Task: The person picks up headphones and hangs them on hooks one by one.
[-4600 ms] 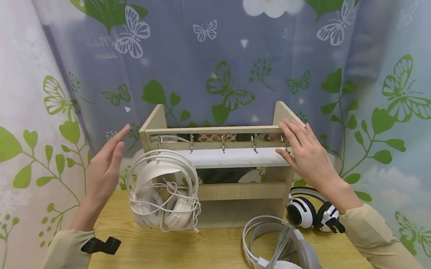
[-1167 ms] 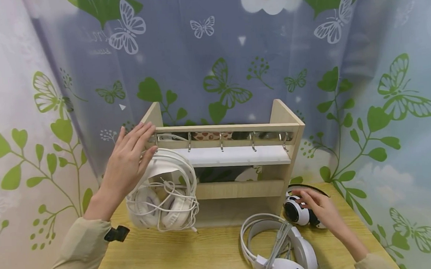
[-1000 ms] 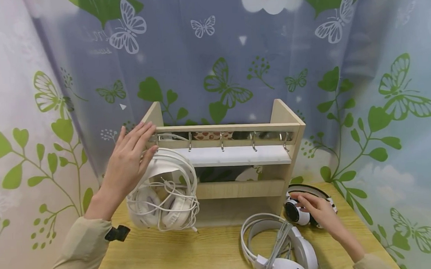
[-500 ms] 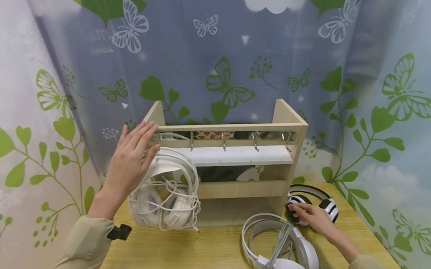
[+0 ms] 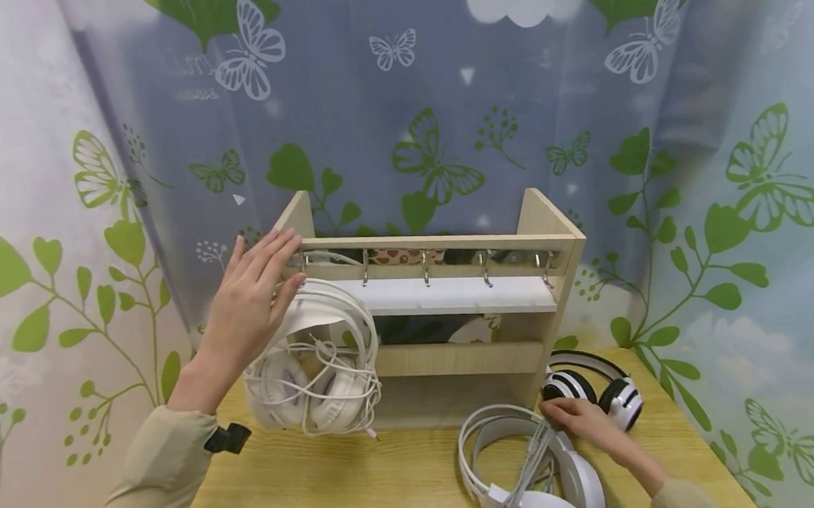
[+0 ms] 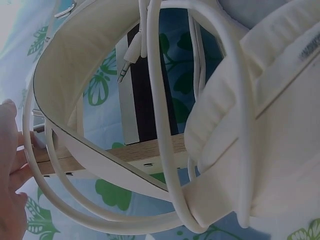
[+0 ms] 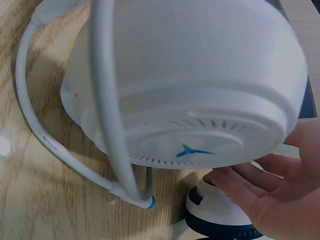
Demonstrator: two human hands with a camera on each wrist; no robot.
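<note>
My left hand (image 5: 247,304) lies with extended fingers on the upper left corner of a wooden shelf rack (image 5: 454,359). Just beside it, white headphones (image 5: 339,399) wrapped in their cable hang from the leftmost hook; in the left wrist view their band (image 6: 100,165) and plug show close up. My right hand (image 5: 585,421) is low at the right, fingertips at the upper edge of the white headphones (image 5: 484,472) lying on the table. In the right wrist view, loosely bent fingers (image 7: 245,185) reach the edge of their ear cup (image 7: 200,100), which partly hides the hand.
Black and white headphones (image 5: 622,404) lie behind my right hand, beside the rack's right side. Several metal hooks (image 5: 426,268) line the rack's top rail. The wooden table (image 5: 288,490) reaches forward; a patterned curtain (image 5: 343,96) stands behind.
My left hand has come from the air onto the rack's left corner. My right hand has left the right corner, passed over the black and white headphones and reached the white ones in front.
</note>
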